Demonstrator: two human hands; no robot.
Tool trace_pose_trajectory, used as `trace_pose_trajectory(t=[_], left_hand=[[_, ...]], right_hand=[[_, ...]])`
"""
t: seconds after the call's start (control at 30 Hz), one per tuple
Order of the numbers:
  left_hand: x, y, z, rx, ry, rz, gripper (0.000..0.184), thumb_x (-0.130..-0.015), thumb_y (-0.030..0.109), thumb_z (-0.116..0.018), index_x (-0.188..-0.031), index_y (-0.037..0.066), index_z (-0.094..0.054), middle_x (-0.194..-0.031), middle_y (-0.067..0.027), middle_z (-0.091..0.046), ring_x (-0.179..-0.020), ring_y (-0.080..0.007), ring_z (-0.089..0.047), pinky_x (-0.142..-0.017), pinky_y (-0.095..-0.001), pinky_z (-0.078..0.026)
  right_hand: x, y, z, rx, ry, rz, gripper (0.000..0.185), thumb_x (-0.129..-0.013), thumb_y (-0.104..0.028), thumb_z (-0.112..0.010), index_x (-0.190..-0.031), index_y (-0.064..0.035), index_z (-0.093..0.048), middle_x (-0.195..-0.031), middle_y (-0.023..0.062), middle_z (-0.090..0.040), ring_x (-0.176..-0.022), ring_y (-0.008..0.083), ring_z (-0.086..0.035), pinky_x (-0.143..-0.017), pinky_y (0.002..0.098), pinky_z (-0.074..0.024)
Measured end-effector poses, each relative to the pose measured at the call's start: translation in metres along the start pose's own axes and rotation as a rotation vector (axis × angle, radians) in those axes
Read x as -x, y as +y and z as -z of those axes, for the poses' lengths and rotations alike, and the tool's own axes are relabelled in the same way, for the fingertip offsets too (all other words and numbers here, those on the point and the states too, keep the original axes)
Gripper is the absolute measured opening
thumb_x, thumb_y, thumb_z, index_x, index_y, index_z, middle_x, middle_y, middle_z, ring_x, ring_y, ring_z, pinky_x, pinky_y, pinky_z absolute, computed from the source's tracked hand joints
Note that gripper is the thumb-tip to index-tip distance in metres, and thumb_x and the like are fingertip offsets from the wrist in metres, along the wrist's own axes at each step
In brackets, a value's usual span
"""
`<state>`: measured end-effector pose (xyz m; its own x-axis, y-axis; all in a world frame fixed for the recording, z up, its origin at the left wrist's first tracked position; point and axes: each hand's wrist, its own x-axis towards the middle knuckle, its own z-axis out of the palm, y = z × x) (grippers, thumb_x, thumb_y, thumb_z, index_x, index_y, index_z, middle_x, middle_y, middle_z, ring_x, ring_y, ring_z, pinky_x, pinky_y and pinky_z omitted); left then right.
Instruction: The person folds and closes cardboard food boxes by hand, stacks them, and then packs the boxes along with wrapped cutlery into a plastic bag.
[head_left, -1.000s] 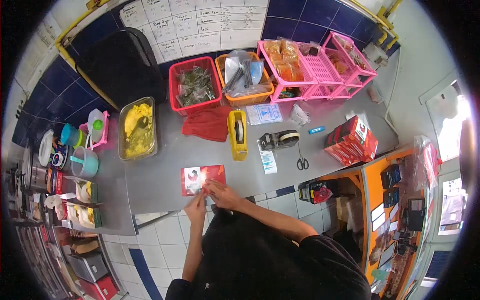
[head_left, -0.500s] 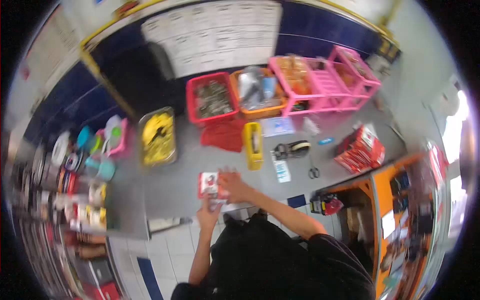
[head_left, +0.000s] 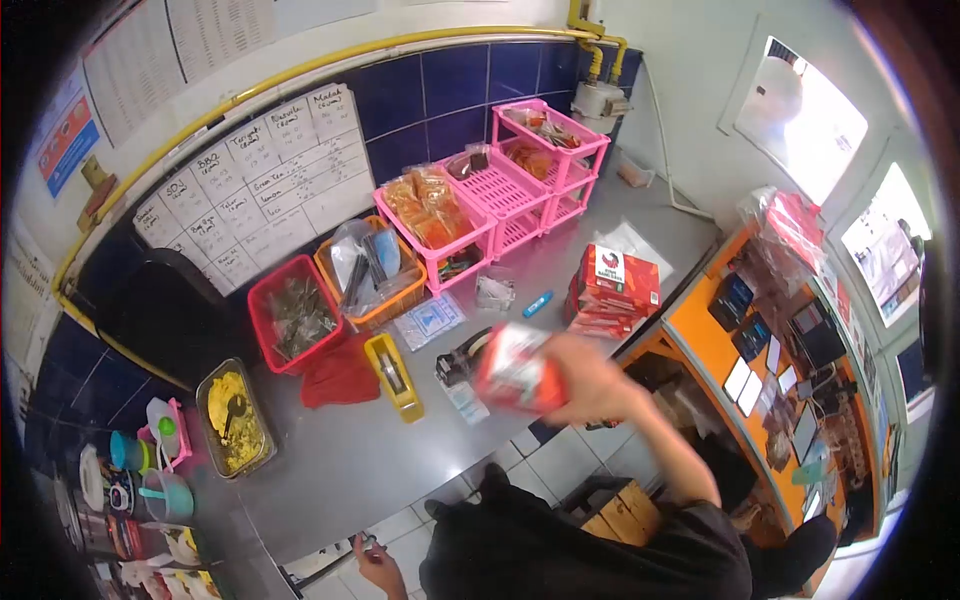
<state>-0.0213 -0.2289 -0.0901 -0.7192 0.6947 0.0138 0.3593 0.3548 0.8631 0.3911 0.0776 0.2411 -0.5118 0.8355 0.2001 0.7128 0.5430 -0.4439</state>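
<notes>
My right hand [head_left: 590, 378] is closed around a red and white cardboard food box [head_left: 518, 368], held above the counter's front edge and blurred by motion. Beyond it to the right stands a stack of similar red boxes [head_left: 615, 290]. Behind the held box, a dark tape dispenser [head_left: 462, 352] is partly covered. Low in view, my left hand [head_left: 378, 568] is just off the counter's near edge, fingers curled around a small greyish thing I cannot make out.
On the steel counter [head_left: 335, 470] are a yellow dispenser [head_left: 393, 377], a red cloth [head_left: 340, 375], a tray of yellow food [head_left: 234, 418], a red basket [head_left: 293, 315], an orange basket [head_left: 370, 270], a blue marker [head_left: 538, 303] and pink racks [head_left: 510, 190]. Orange shelving [head_left: 690, 320] borders the right.
My right hand has lifted the box off the counter and carried it right. My left hand has let go of it and moved down to the near edge. The view has turned right.
</notes>
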Motion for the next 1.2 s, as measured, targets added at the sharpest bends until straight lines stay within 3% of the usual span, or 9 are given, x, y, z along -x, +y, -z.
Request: trace_pose_trajectory(t=[0.2, 0.5, 0.8, 0.97, 1.0, 1.1, 1.13, 1.17, 1.2], left_hand=[[-0.047, 0.034, 0.027, -0.166, 0.142, -0.103, 0.036, -0.095, 0.005, -0.060, -0.130, 0.001, -0.057, -0.069, -0.0032, -0.059, -0.064, -0.0118, -0.057, -0.059, -0.0284, -0.046], [-0.131, 0.013, 0.179, -0.454, 0.448, -0.047, 0.019, -0.088, 0.023, -0.062, -0.097, 0.010, -0.073, -0.095, -0.0144, -0.071, -0.090, -0.0363, -0.068, -0.079, -0.0430, -0.054], [-0.236, -0.069, 0.337, -0.830, 0.689, 0.587, 0.051, -0.076, 0.023, -0.071, -0.122, 0.005, -0.058, -0.121, -0.0169, -0.061, -0.120, -0.0345, -0.055, -0.097, -0.0523, -0.045], [-0.241, -0.157, 0.379, -0.943, 0.647, 0.389, 0.043, -0.075, 0.010, -0.064, -0.117, 0.001, -0.062, -0.125, -0.0207, -0.061, -0.119, -0.0380, -0.056, -0.104, -0.0443, -0.043], [-0.237, -0.160, 0.377, -1.084, 0.681, 0.141, 0.044, -0.077, 0.010, -0.065, -0.120, 0.003, -0.062, -0.124, -0.0185, -0.062, -0.117, -0.0358, -0.057, -0.102, -0.0437, -0.044], [-0.239, -0.154, 0.348, -1.109, 0.491, 0.297, 0.032, -0.083, 0.017, -0.069, -0.113, 0.006, -0.067, -0.107, -0.0138, -0.070, -0.104, -0.0334, -0.064, -0.089, -0.0433, -0.050], [-0.231, -0.143, 0.338, -1.116, 0.555, 0.002, 0.031, -0.083, 0.016, -0.070, -0.111, 0.004, -0.066, -0.105, -0.0134, -0.070, -0.100, -0.0339, -0.065, -0.085, -0.0430, -0.051], [-0.228, -0.159, 0.329, -0.766, 0.539, -0.077, 0.028, -0.085, 0.014, -0.067, -0.112, 0.004, -0.066, -0.104, -0.0145, -0.069, -0.097, -0.0355, -0.065, -0.082, -0.0442, -0.052], [-0.223, -0.137, 0.313, -0.978, 0.484, 0.004, 0.028, -0.087, 0.013, -0.066, -0.113, 0.004, -0.066, -0.109, -0.0154, -0.068, -0.099, -0.0351, -0.065, -0.084, -0.0433, -0.052]], right_hand=[[-0.006, 0.139, 0.127, 0.385, 0.165, -0.224, 0.072, -0.056, -0.030, -0.084, -0.115, -0.0075, -0.051, -0.108, 0.0174, -0.051, -0.102, 0.0401, -0.051, -0.093, 0.0479, -0.0415], [-0.083, 0.284, 0.027, 0.081, -0.149, -0.275, 0.070, -0.065, -0.023, -0.082, -0.124, -0.0046, -0.049, -0.116, 0.0170, -0.055, -0.112, 0.0351, -0.054, -0.094, 0.0452, -0.0450], [-0.054, 0.259, 0.004, 0.224, 0.008, -0.485, 0.070, -0.075, -0.024, -0.081, -0.133, -0.0045, -0.047, -0.123, 0.0160, -0.057, -0.115, 0.0307, -0.057, -0.095, 0.0420, -0.0484], [-0.008, 0.247, 0.035, 0.250, 0.166, -0.524, 0.070, -0.080, -0.024, -0.081, -0.138, -0.0044, -0.046, -0.126, 0.0154, -0.058, -0.116, 0.0282, -0.059, -0.097, 0.0402, -0.0503], [-0.001, 0.234, 0.043, 0.262, 0.196, -0.524, 0.071, -0.081, -0.024, -0.080, -0.139, -0.0044, -0.046, -0.127, 0.0153, -0.058, -0.116, 0.0277, -0.059, -0.097, 0.0399, -0.0507], [-0.020, 0.152, 0.055, 0.304, 0.195, -0.523, 0.075, -0.080, -0.028, -0.084, -0.140, -0.0012, -0.047, -0.129, 0.0173, -0.059, -0.114, 0.0287, -0.063, -0.095, 0.0406, -0.0531], [-0.016, 0.166, 0.053, 0.269, 0.307, -0.553, 0.081, -0.074, -0.036, -0.087, -0.137, -0.0001, -0.050, -0.130, 0.0197, -0.059, -0.116, 0.0318, -0.061, -0.097, 0.0437, -0.0514], [0.006, 0.244, 0.051, 0.798, 0.402, -0.395, 0.088, -0.067, -0.043, -0.089, -0.135, 0.0003, -0.052, -0.127, 0.0208, -0.062, -0.115, 0.0357, -0.062, -0.098, 0.0460, -0.0500], [-0.006, 0.188, 0.053, 0.402, 0.428, -0.592, 0.091, -0.066, -0.047, -0.088, -0.135, 0.0004, -0.052, -0.131, 0.0212, -0.060, -0.122, 0.0378, -0.056, -0.103, 0.0487, -0.0449]])
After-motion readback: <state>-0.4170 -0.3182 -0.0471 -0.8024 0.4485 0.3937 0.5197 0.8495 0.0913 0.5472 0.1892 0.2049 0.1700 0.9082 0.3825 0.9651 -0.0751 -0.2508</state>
